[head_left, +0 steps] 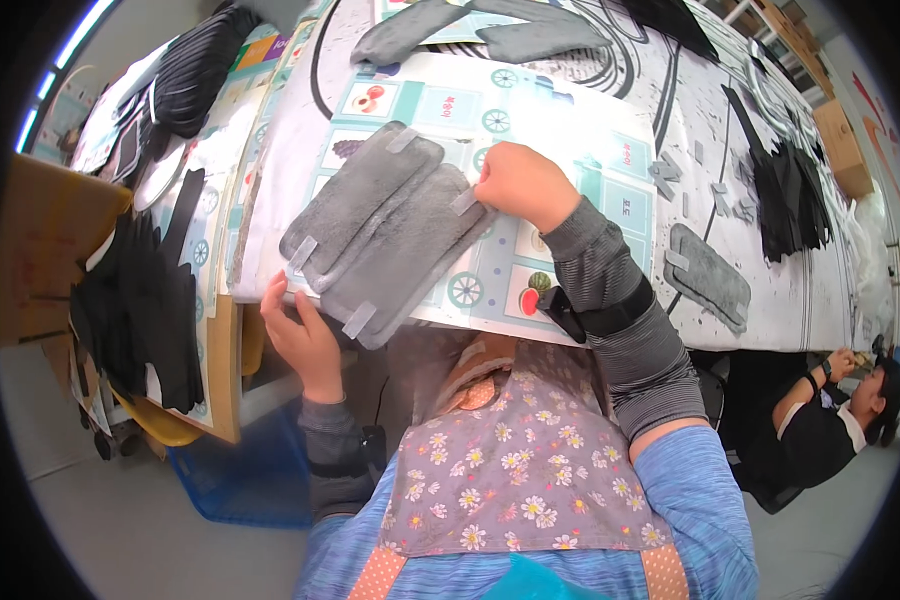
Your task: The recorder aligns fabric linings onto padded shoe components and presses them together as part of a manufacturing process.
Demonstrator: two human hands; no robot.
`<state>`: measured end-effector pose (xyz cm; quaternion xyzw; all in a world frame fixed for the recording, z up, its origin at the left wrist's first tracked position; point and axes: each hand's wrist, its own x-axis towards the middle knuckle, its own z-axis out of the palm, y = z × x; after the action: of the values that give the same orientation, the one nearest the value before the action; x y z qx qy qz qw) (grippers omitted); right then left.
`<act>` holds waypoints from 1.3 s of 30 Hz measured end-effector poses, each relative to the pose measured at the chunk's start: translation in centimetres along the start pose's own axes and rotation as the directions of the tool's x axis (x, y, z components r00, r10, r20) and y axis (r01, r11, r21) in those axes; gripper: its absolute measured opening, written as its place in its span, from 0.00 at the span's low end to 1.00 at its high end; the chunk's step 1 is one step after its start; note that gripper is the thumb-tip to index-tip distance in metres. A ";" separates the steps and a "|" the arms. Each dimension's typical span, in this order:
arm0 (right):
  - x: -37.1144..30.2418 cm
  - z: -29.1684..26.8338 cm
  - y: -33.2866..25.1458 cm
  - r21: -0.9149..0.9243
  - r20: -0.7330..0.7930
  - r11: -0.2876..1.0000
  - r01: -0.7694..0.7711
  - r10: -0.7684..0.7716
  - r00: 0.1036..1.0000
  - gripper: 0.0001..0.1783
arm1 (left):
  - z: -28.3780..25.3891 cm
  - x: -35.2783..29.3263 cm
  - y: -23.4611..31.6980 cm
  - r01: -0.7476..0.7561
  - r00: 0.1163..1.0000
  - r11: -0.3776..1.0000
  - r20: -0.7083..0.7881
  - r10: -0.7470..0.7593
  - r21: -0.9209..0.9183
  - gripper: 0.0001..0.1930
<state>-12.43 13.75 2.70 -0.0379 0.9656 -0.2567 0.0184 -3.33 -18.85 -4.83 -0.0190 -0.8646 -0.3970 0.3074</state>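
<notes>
Head view: 2 grey padded fabric pieces [385, 235] lie overlapped and tilted on the patterned table cover [570, 130], near its front edge. They look soft, light and floppy, likely to sag if lifted by 1 end, so the stiffer corners with the pale strip tabs [359, 319] seem the best places to grip. The left hand [300, 335] curls its fingers at the lower-left edge, touching the pad there. The right hand [520, 180] is closed down, pinching the upper-right tab. Another grey pad [708, 276] lies well apart to the right; black fabric stacks [140, 300] sit off left.
</notes>
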 end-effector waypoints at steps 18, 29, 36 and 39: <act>-0.8 -2.4 -1.0 0.166 0.124 0.983 -0.076 0.055 0.991 0.16 | 1.4 -0.1 -1.2 -0.042 0.987 0.997 -0.154 0.051 0.058 0.11; -3.1 -0.8 -2.4 0.828 0.379 0.341 -0.445 0.244 0.893 0.32 | 1.2 0.3 -0.9 -0.007 0.988 0.998 -0.153 0.017 0.063 0.10; -4.4 0.5 -2.9 0.836 0.207 0.450 -0.314 0.271 0.940 0.33 | -0.2 2.5 0.4 0.122 0.987 0.978 -0.085 -0.138 -0.170 0.12; -5.5 -1.4 -3.2 0.839 0.097 0.514 -0.179 0.182 0.979 0.29 | -3.5 6.4 2.4 0.159 0.987 0.978 -0.014 -0.162 -0.134 0.13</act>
<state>-6.86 12.14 5.58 0.0763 0.7202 -0.6870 0.0593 -6.06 -20.98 2.04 0.0352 -0.8311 -0.4774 0.2832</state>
